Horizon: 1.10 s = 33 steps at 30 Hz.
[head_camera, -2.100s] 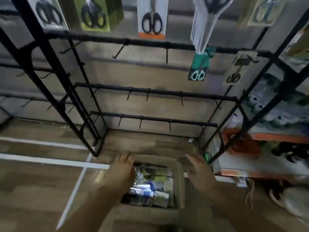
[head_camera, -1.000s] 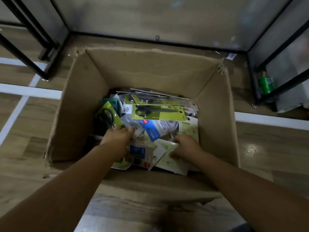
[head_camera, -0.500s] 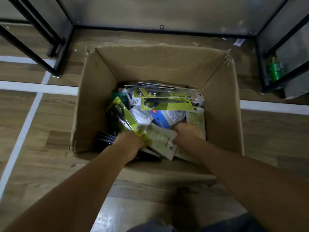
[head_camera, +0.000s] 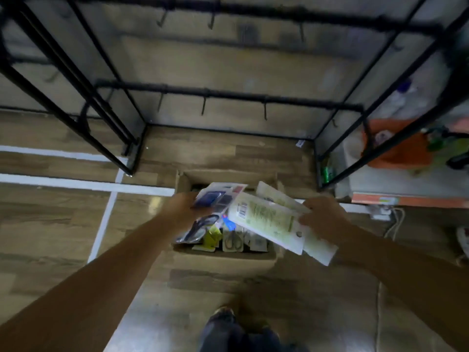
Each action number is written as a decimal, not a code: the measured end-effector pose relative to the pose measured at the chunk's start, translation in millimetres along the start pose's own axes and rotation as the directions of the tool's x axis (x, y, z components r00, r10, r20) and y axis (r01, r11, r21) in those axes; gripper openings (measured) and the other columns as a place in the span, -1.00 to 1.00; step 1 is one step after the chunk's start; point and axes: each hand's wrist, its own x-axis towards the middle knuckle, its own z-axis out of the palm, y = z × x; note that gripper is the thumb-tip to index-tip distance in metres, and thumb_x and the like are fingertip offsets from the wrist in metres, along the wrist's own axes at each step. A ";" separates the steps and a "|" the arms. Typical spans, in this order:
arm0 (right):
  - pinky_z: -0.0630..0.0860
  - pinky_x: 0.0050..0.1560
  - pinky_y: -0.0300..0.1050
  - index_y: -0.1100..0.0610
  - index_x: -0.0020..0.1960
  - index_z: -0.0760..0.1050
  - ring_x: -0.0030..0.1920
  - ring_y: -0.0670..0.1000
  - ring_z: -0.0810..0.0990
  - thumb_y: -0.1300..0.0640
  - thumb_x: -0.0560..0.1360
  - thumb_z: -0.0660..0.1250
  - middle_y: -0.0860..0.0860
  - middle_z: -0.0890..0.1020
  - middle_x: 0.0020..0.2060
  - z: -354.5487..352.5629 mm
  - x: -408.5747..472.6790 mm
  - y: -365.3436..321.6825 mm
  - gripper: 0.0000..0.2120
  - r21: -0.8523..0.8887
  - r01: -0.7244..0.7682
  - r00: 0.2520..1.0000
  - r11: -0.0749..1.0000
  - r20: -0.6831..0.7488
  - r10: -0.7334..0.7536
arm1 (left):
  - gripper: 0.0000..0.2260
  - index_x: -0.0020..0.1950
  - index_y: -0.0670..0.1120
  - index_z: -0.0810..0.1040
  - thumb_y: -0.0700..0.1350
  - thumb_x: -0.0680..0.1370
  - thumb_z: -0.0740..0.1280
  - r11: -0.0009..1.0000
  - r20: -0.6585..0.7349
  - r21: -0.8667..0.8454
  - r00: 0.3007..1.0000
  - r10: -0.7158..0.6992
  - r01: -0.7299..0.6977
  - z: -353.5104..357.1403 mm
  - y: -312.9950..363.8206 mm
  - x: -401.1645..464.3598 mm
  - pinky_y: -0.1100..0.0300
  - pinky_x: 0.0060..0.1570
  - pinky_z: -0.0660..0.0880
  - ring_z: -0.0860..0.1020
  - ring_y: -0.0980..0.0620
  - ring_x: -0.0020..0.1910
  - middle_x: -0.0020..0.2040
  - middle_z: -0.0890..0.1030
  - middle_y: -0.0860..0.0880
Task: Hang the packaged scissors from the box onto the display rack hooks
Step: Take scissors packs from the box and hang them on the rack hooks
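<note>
Wood-plank floor (head_camera: 228,153): both hands now lifted from brown cardboard box (head_camera: 223,257); left hand (head_camera: 181,209) grips blue-fronted scissor packs (head_camera: 215,199), right hand (head_camera: 323,219) pale-backed packs (head_camera: 269,219); hanging next.

Orange bin (head_camera: 401,146) and green bottle (head_camera: 327,171) near wood floor (head_camera: 50,224).

Box (head_camera: 223,259): matt brown cardboard. Scissor packs (head_camera: 266,217): printed card, glossy plastic fronts. Rack (head_camera: 228,94): black-painted metal. Floor (head_camera: 50,224): wood-grain, slightly glossy.

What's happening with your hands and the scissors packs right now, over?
Left hand grips blue-fronted packs. Right hand grips pale packs, backs showing. Both above box. Rack hooks ahead bare, path open.
</note>
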 end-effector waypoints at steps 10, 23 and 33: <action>0.32 -0.29 -0.17 0.36 -0.20 0.54 -0.22 0.17 0.57 0.30 0.46 0.36 0.24 0.58 -0.26 -232.9 -182.9 -86.0 -0.89 0.232 0.367 0.891 0.901 -0.365 -0.268 | -0.83 -0.25 -0.20 0.54 -0.37 0.51 0.28 0.591 -0.268 -0.775 0.963 0.012 -0.223 -158.1 132.7 -155.5 0.30 -0.44 0.49 0.58 0.09 -0.45 -0.49 0.59 0.00; 0.51 -0.23 -0.04 0.15 -0.08 0.61 -0.23 0.09 0.61 0.22 0.48 0.36 0.04 0.66 -0.27 -352.4 -283.0 -104.3 -0.93 0.030 0.820 0.379 0.571 -0.776 -0.504 | -0.81 0.03 -0.22 0.51 -0.16 0.62 0.14 0.191 -0.267 -0.930 0.934 0.239 -0.315 -222.7 262.8 -245.2 0.16 -0.46 0.56 0.64 -0.06 -0.38 -0.30 0.66 -0.15; 0.42 0.01 -0.22 0.29 -0.29 0.62 -0.09 -0.01 0.56 0.27 0.30 0.12 0.13 0.69 -0.23 -357.1 -272.2 -79.8 -0.71 -0.736 0.600 -0.284 0.314 -0.563 -0.776 | -0.49 0.04 -0.19 0.56 0.22 0.57 0.06 0.269 -0.186 -0.920 0.920 0.344 -0.287 -217.2 279.1 -256.9 0.07 -0.24 0.54 0.67 -0.11 -0.26 -0.16 0.68 -0.21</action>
